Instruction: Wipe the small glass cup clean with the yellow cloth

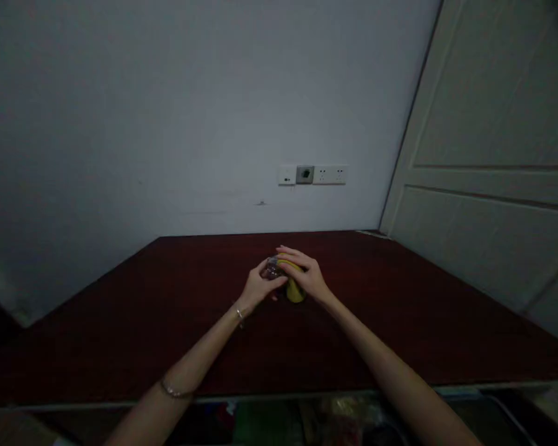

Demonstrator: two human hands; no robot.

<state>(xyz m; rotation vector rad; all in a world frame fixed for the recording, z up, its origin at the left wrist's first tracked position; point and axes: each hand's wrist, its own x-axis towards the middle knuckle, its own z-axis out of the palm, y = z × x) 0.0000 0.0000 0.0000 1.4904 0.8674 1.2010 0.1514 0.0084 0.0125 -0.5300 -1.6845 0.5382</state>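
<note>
My left hand (pixel 259 286) is closed around a small clear, shiny object (pixel 273 267) that looks like glass or clear plastic; its full shape is hidden by the fingers. My right hand (pixel 304 272) grips a soft-looking yellow cloth (pixel 296 292), part of which shows between the fingers and part hangs below the palm. The cloth is pressed up against the right side of the clear object. Both hands meet over the middle of the dark red tabletop (pixel 190 272).
Behind the table rises a pale wall with a row of sockets (pixel 330 174). A white panelled door (pixel 483 204) stands along the right side. Below the table's front edge (pixel 279 395), several items lie in a dim space, including something green (pixel 267 424).
</note>
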